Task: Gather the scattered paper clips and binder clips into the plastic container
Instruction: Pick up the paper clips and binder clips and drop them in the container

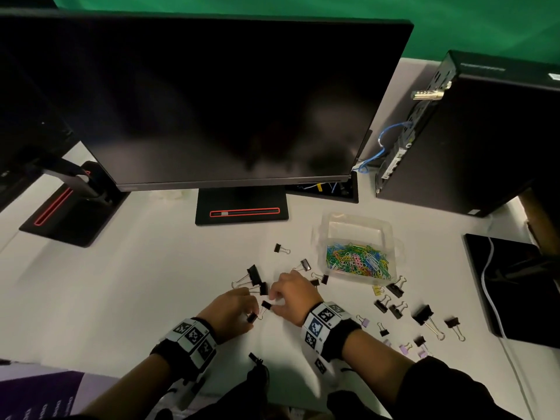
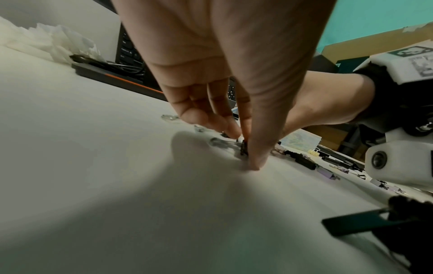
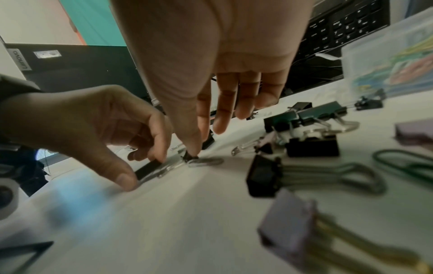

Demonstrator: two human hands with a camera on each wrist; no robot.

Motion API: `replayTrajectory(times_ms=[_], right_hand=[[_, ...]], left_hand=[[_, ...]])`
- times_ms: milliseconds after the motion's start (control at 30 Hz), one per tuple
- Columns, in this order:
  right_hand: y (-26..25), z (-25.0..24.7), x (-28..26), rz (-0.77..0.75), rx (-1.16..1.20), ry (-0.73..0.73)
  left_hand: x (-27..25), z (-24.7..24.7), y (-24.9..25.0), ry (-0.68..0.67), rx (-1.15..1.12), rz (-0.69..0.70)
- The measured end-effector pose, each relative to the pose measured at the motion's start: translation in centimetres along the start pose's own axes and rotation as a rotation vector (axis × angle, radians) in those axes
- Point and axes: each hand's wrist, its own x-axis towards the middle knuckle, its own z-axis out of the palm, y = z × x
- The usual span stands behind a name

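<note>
A clear plastic container (image 1: 328, 228) holding several coloured paper clips (image 1: 357, 260) stands right of centre on the white desk. My left hand (image 1: 247, 312) pinches a small black binder clip (image 1: 251, 317) between thumb and fingers; the left wrist view shows this grip (image 2: 244, 148) down on the desk. My right hand (image 1: 274, 301), close beside it, pinches another small black binder clip (image 1: 266, 305) with thumb and forefinger, also seen in the right wrist view (image 3: 191, 156). More black binder clips (image 1: 254, 275) lie just beyond both hands.
Several black binder clips (image 1: 422, 315) and purple ones (image 1: 404, 348) lie scattered right of my right wrist, and a yellow one (image 1: 377, 290) by the container. A monitor (image 1: 212, 101) and its stand (image 1: 242, 207) sit behind, with a computer tower (image 1: 469, 131) and a black pad (image 1: 521, 286) to the right.
</note>
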Motion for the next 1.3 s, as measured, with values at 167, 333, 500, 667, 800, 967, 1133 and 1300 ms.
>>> replayTrajectory(times_ms=[167,333,500,667,800,967,1133,1300], right_hand=[[0.3,0.3,-0.3,0.031,0.003,-0.063],[0.9,0.3,-0.8,0.038,0.058,-0.059],[1.0,0.2,-1.3,-0.009,-0.007,-0.082],[2.9,-2.4,-2.5,0.055,0.132,0.070],[6.4,-7.0,-2.9,0.198,0.191,0.338],[10.3,-9.8,-3.6,0.327,0.127,0.445],[13.7,-9.2,-6.8,0.467,0.077,0.460],[17.7,-8.1,-12.4,0.799,-0.020,0.428]], left_hand=[[-0.8,0.0,-0.7,0.069,-0.001,-0.085],[-0.8,0.3,-0.5,0.056,-0.006,-0.130],[0.1,0.5,0.9,0.039,0.001,-0.043],[1.4,1.0,1.5,0.039,0.003,-0.044],[1.9,1.5,1.6,0.061,0.037,-0.031],[2.2,1.4,1.5,0.098,0.006,-0.017],[2.9,0.1,1.6,0.183,-0.066,-0.109],[4.1,-1.8,1.0,0.274,-0.049,-0.192]])
